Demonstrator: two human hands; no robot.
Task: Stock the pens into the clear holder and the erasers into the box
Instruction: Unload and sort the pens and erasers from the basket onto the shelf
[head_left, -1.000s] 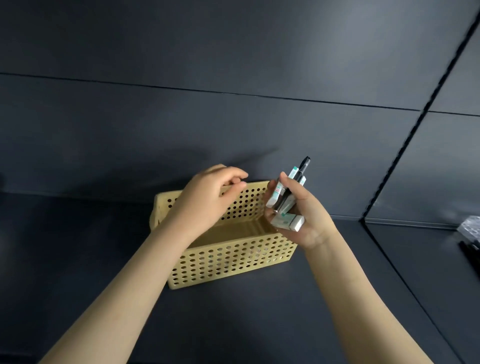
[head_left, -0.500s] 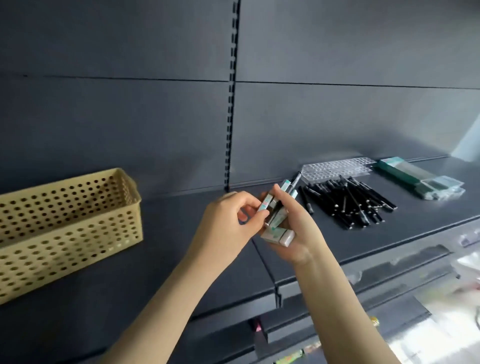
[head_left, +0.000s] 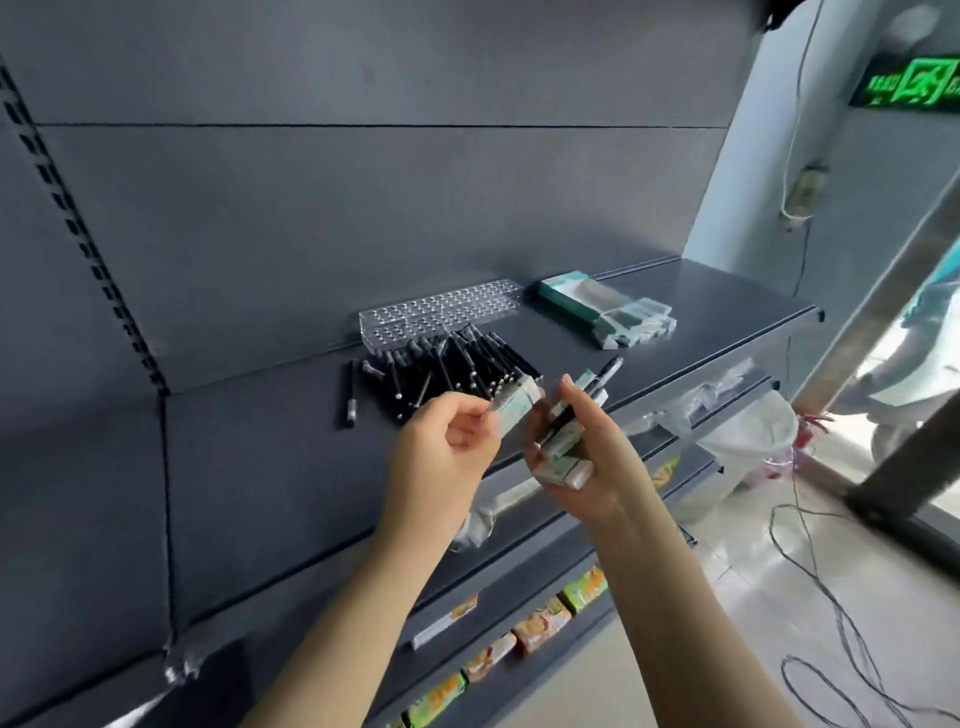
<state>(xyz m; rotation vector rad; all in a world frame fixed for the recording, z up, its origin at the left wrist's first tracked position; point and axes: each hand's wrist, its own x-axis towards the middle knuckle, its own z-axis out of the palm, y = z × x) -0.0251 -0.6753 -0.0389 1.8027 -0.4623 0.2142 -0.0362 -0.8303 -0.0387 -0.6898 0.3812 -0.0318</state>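
While the left grip (head_left: 447, 447) pinches one eraser (head_left: 514, 408) and the right grip (head_left: 597, 467) hugs more erasers (head_left: 569, 472) and a pen (head_left: 607, 371), hold tight and reach slowly for the box (head_left: 571, 296).

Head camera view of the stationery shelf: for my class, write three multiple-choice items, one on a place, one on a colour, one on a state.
1. Where does the clear holder stand?
A) behind the loose pens
B) in front of them
C) on top of them

2. What colour are the loose pens?
A) red
B) black
C) yellow

3. What is the left hand doing?
A) lying flat
B) hanging empty
C) pinching an eraser

Answers:
1 A, the clear holder lies beyond the loose pens.
2 B, every barrel looks black.
3 C, finger and thumb close on the eraser's end.
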